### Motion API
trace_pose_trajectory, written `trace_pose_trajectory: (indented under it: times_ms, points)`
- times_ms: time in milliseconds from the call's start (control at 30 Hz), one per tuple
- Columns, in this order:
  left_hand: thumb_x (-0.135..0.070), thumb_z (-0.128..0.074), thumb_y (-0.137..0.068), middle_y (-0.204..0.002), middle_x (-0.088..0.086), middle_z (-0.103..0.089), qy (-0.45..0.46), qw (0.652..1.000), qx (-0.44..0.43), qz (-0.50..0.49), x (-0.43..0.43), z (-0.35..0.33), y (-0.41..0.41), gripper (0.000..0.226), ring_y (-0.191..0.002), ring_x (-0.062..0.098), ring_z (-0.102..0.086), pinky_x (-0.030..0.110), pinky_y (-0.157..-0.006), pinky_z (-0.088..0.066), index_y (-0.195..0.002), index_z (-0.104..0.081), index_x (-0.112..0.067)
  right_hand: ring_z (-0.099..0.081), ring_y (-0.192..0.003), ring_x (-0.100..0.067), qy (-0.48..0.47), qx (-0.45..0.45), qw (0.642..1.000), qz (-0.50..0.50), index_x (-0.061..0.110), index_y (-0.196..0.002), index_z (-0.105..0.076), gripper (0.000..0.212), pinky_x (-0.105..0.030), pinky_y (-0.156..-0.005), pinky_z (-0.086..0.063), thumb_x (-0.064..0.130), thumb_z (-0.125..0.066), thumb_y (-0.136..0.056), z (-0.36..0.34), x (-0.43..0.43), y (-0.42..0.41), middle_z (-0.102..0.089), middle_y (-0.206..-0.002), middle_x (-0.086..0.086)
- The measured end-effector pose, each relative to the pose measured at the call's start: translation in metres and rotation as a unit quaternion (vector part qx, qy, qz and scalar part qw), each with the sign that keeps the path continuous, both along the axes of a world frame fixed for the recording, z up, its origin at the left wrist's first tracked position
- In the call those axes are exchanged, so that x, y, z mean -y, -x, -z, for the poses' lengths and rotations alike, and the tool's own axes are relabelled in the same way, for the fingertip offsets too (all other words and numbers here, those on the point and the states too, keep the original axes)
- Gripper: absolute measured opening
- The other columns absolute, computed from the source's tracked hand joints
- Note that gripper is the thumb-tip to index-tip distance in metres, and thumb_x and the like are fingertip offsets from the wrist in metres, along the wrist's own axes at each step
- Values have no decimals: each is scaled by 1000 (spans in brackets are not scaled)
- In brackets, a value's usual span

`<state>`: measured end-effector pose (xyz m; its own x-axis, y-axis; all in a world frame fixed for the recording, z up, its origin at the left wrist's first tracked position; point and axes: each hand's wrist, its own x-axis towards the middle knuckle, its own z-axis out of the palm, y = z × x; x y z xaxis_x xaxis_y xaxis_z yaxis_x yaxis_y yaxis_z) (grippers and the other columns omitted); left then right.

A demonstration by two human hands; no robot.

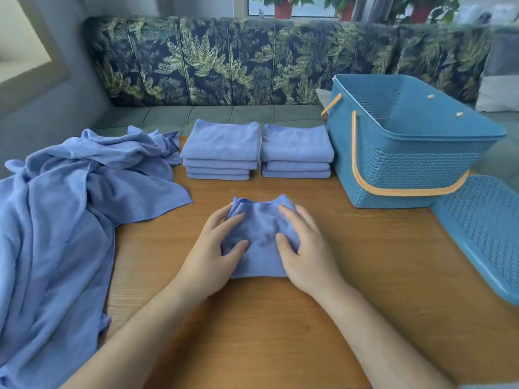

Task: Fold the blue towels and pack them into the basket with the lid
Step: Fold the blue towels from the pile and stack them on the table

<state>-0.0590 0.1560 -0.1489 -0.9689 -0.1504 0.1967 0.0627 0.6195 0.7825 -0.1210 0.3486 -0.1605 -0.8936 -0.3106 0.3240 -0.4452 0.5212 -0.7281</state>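
Head view, looking down at a wood surface (280,332) w/ two bare forearms reaching in from the near edge.

Mid-surface: one small blue towel (261,248), part-folded, its far edge ruffled and lifted. L hand (209,251) grips its left side and R hand (306,248) its right side. On both, the fingers are bent over the cloth w/ thumbs pressed on top, bunching the fabric between them.

Along the far edge: two neat piles of folded blue towels side by side, almost touching. L stack (222,153) has 4 and R stack (296,153) has 3. Nothing lies between them and the held towel.

Left edge: a big loose heap (70,206) of unfolded blue cloth, spilling off the near-left corner and reaching up to L stack.

Far-right corner: a teal woven-look plastic basket (404,153), open-topped, just beside R stack. Its orange handle (393,190) is folded down against the near wall. The matching lid (483,228) lies off the basket at the right edge, just beside its base.

Behind the surface: a sofa (252,60) w/ leaf-print back, a grey cushion (497,88) at far right, and red plant pots (283,8) on the sill above.
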Motion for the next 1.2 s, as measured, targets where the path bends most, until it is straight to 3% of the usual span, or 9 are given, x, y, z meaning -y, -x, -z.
trace_pose_trajectory:
  times_ms: [167, 333, 533, 633, 700, 900, 1000, 1100, 1200]
  points:
    - [-7, -66, -93, -151, -29, -29, -57, 997, -44, 7, -8, -31, 28, 55, -136, -20, -25, 7, -105, -33, -141, -51, -28, -24, -144, 5, 37, 7, 999, 6, 15, -150, -44, 65, -6, -111, -20, 3, -58, -88, -43, 2, 19, -30, -160, 9]
    - [0, -59, -88, -149, -18, -31, -9, 999, -42, 15, -11, -98, 137, 60, -122, -12, -36, -8, -82, -29, -144, -49, -18, -31, -146, -29, -95, -43, 991, 83, 8, -150, -38, 63, -39, -114, -34, 11, -53, -90, -111, 11, 115, -16, -165, -9]
    - [5, -50, -85, -155, 2, -29, 128, 991, 28, 25, -15, -112, 263, 57, -135, 19, -41, 15, -92, -31, -141, -51, -6, -40, -132, -41, -228, -20, 964, 136, 4, -138, -41, 56, -44, -103, -41, 9, -63, -87, -121, 28, 218, -20, -154, -20]
    - [-8, -49, -81, -144, 10, -38, 229, 968, 99, 28, -12, -92, 295, 33, -125, 25, -46, 20, -87, -36, -112, -61, -3, -35, -139, -38, -256, 13, 953, 160, 5, -145, -37, 60, -40, -110, -39, 10, -62, -90, -100, 31, 240, -8, -161, -19]
    - [-14, -49, -87, -146, 17, -40, 293, 947, 130, 33, -16, -80, 301, 18, -140, 27, -38, 27, -89, -41, -98, -61, -6, -27, -144, -36, -273, 15, 941, 200, 8, -148, -37, 55, -39, -114, -36, 11, -55, -97, -85, 32, 244, -4, -165, -14]
    - [-27, -27, -109, -162, 22, -24, 399, 911, 26, 100, -32, -63, 309, 46, -149, 38, -26, 52, -117, -28, -143, -46, -4, -8, -155, -26, -240, -80, 960, 121, 19, -155, -33, 50, -42, -125, -12, 30, -32, -106, -48, 27, 240, -24, -166, -5]
    - [-32, -5, -110, -133, 41, -51, 446, 876, 68, 172, -27, -35, 308, 73, -120, 62, -51, 72, -86, -49, -117, -62, 13, -4, -156, -21, -280, -23, 951, 128, 20, -160, -22, 53, -42, -126, -5, 35, -19, -108, -28, 22, 235, -12, -169, -5]
    - [-44, -4, -107, -162, 24, -20, 441, 884, 93, 126, -30, -36, 299, 69, -150, 44, -18, 62, -118, -23, -150, -35, 0, -3, -156, -21, -286, -17, 949, 130, 21, -160, -20, 53, -44, -126, -3, 35, -16, -109, -29, 23, 234, -10, -169, -3]
    - [-37, -17, -109, -166, 17, -11, 368, 925, 56, 80, -29, -40, 296, 54, -154, 34, -7, 53, -122, -12, -155, -23, -9, -3, -156, -23, -300, -11, 945, 128, 21, -160, -20, 54, -45, -126, 1, 36, -14, -108, -37, 25, 235, -12, -169, -4]
